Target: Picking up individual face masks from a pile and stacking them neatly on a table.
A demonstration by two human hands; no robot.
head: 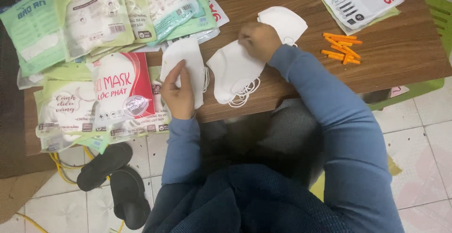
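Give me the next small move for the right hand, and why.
Probably lift the top white mask off the loose stack. The right hand already rests fingers-down on it, while the left hand holds another folded white mask at the table edge.

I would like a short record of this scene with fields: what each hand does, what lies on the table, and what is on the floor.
left hand: holds a folded white mask at the table edge
right hand: rests on a white mask with its ear loops hanging over the edge; another white mask behind it
table: brown wood, mask packets piled at left, one packet at far right, orange strips
floor: pale tiles, black slippers, yellow cable
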